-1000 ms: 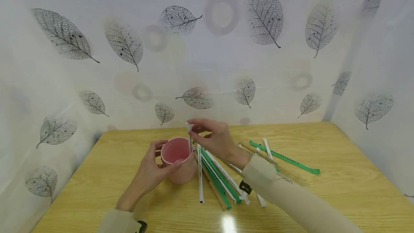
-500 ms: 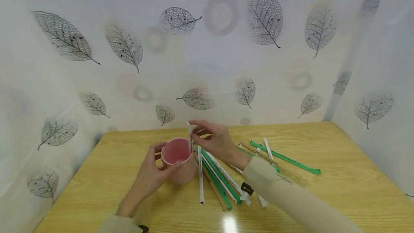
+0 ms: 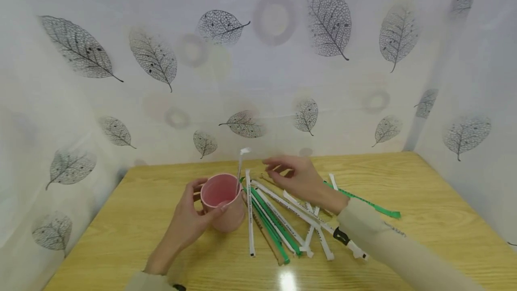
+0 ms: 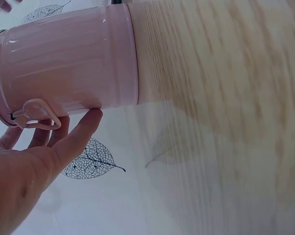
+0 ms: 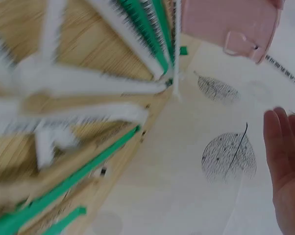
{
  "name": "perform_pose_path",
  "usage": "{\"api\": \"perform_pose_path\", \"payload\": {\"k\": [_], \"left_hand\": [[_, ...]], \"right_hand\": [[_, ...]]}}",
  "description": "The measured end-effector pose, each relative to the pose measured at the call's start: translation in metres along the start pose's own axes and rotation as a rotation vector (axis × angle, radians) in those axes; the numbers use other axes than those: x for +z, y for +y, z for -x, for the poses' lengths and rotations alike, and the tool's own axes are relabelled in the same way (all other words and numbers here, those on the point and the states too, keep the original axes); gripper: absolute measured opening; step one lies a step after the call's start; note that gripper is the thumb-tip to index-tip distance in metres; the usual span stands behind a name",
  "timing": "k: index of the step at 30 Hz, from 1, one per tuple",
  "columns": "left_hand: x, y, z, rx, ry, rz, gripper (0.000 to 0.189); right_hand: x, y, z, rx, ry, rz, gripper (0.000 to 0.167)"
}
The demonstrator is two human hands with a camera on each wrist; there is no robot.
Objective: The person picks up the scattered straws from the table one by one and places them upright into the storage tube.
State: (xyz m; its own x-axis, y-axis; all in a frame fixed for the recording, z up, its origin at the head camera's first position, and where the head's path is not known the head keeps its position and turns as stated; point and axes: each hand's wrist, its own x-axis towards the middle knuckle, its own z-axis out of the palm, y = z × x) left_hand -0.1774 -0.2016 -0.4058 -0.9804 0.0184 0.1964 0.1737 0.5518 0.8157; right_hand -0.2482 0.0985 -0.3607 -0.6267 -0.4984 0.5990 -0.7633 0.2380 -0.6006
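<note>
A small pink metal bucket [image 3: 228, 220] with a wire loop handle [image 4: 43, 113] stands on the table at centre left. My left hand [image 3: 189, 226] grips its left side, the thumb in front and the fingers round the far side. One white paper-wrapped straw [image 3: 239, 170] stands in the bucket, leaning on its right rim, its top end bent over. To the right, my right hand [image 3: 302, 179] hovers over a pile of wrapped straws [image 3: 278, 214], holding nothing. Its extended fingers also show in the right wrist view.
The loose straws have white, green and brown wrappers and fan out across one another. One green straw [image 3: 375, 207] lies farther right, partly behind the forearm. A pale curtain [image 3: 258, 75] with leaf prints rises behind the wooden table [image 3: 424, 237] and along both sides.
My right hand has let go of the white straw in the bucket and moved right, over the pile. My left hand and the bucket have stayed in place.
</note>
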Motion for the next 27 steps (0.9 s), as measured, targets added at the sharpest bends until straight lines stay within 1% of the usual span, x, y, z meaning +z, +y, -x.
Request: {"api": "perform_pose_path", "payload": {"k": [2, 4, 6, 8, 10, 12, 14, 20, 23, 27], "left_hand": [[0.000, -0.001, 0.000, 0.001, 0.004, 0.006, 0.085], [0.000, -0.001, 0.000, 0.002, 0.008, 0.009, 0.086], [-0.001, 0.000, 0.001, 0.003, 0.012, 0.008, 0.086], [-0.002, 0.001, 0.002, 0.004, 0.019, 0.000, 0.086], [-0.004, 0.001, 0.002, 0.013, 0.025, -0.012, 0.084], [-0.007, 0.001, 0.003, 0.020, 0.034, -0.019, 0.082], [-0.008, 0.001, 0.003, 0.026, 0.041, -0.016, 0.079], [-0.008, -0.003, 0.005, 0.038, 0.048, 0.015, 0.077], [-0.007, -0.005, 0.005, 0.044, 0.060, 0.014, 0.077], [-0.007, -0.007, 0.005, 0.049, 0.067, 0.018, 0.078]], "right_hand": [[-0.011, 0.002, 0.009, -0.004, -0.099, 0.079, 0.026], [-0.022, 0.004, 0.019, -0.029, -0.222, 0.179, 0.022], [-0.032, 0.005, 0.031, -0.034, -0.353, 0.279, 0.018], [-0.040, 0.006, 0.041, -0.006, -0.453, 0.351, 0.017], [-0.044, 0.008, 0.049, 0.036, -0.509, 0.400, 0.017], [-0.043, 0.011, 0.053, 0.085, -0.526, 0.409, 0.018], [-0.040, 0.016, 0.052, 0.118, -0.525, 0.394, 0.019], [-0.025, 0.030, 0.046, 0.211, -0.526, 0.363, 0.027], [-0.020, 0.035, 0.043, 0.232, -0.533, 0.361, 0.032], [-0.015, 0.039, 0.041, 0.233, -0.551, 0.352, 0.034]]}}
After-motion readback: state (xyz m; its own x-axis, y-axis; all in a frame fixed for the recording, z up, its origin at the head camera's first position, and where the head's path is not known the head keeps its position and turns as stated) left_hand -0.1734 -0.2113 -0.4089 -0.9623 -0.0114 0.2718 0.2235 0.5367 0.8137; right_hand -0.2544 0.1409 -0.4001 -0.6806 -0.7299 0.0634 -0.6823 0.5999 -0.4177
